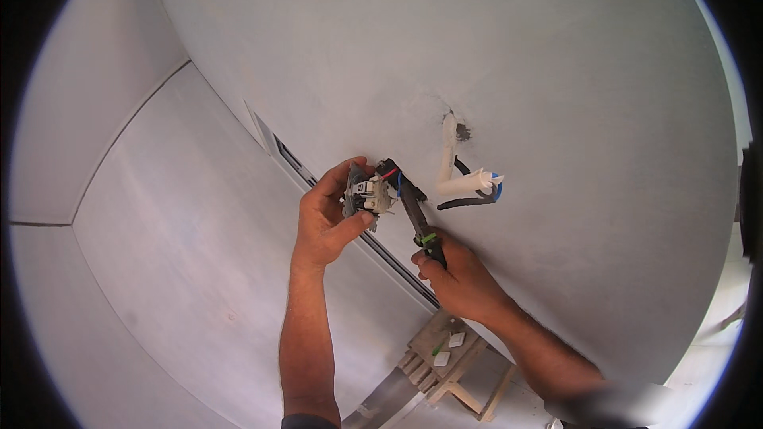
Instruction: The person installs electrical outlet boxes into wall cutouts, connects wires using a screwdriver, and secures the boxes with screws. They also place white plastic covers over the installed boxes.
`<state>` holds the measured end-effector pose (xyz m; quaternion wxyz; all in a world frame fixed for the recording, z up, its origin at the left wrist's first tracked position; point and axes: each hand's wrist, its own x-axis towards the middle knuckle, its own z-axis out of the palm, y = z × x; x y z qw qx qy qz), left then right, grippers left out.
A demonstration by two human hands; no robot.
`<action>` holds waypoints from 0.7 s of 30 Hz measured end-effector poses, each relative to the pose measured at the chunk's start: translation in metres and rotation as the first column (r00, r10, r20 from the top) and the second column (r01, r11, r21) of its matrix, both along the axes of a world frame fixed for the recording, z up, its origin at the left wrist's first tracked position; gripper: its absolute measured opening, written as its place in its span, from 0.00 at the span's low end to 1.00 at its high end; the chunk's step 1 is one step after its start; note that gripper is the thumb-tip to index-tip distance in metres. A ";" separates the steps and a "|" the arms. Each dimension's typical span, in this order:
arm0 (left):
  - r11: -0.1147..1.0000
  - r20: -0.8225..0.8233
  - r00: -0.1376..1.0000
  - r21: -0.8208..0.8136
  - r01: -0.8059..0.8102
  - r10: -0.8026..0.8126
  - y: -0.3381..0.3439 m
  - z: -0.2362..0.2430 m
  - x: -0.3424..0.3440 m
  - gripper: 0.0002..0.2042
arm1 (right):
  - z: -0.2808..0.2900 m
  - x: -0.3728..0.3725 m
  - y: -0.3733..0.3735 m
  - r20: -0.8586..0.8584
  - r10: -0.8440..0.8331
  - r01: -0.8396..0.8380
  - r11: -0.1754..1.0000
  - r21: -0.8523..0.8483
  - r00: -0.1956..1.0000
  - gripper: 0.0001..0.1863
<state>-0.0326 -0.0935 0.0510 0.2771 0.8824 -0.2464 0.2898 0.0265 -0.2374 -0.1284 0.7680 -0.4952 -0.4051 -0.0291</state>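
My left hand (327,218) grips a socket or switch insert (370,193) by its grey metal mounting frame, thumb at the bottom edge and fingers behind. A red and a blue wire show at the insert's right side, beside a black cable piece (388,168). In my closed right hand (465,278) is a hand tool (429,245) with a black and green grip. Its dark, long front part reaches up to the wires at the insert; the tip is hard to make out, so its exact kind stays unclear.
From a rough hole (462,133) in the grey wall comes a white bent conduit (459,183). Black cable (465,202) with blue wire hangs at its end. Below stands a wooden stool (453,353) bearing white square pieces (442,358) and a green item. A dark slot (381,254) runs along the wall corner.
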 end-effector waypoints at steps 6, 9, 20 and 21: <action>1.000 -0.053 0.999 0.019 0.008 -0.007 0.003 0.006 0.001 0.39 | 0.004 0.002 0.000 0.060 -0.059 0.062 0.997 -0.039 0.996 0.18; 0.998 -0.084 0.995 0.015 0.055 -0.054 0.005 0.008 0.000 0.36 | 0.003 0.003 0.001 0.050 -0.042 0.044 0.999 -0.031 0.998 0.18; 0.998 -0.075 0.996 0.029 0.053 -0.051 0.009 0.009 0.002 0.37 | 0.006 -0.006 -0.023 0.056 -0.006 0.012 0.994 -0.105 0.998 0.23; 0.998 -0.077 0.996 0.026 0.055 -0.053 0.008 0.009 0.002 0.36 | 0.005 -0.007 -0.022 0.061 -0.035 0.041 0.994 -0.101 0.997 0.23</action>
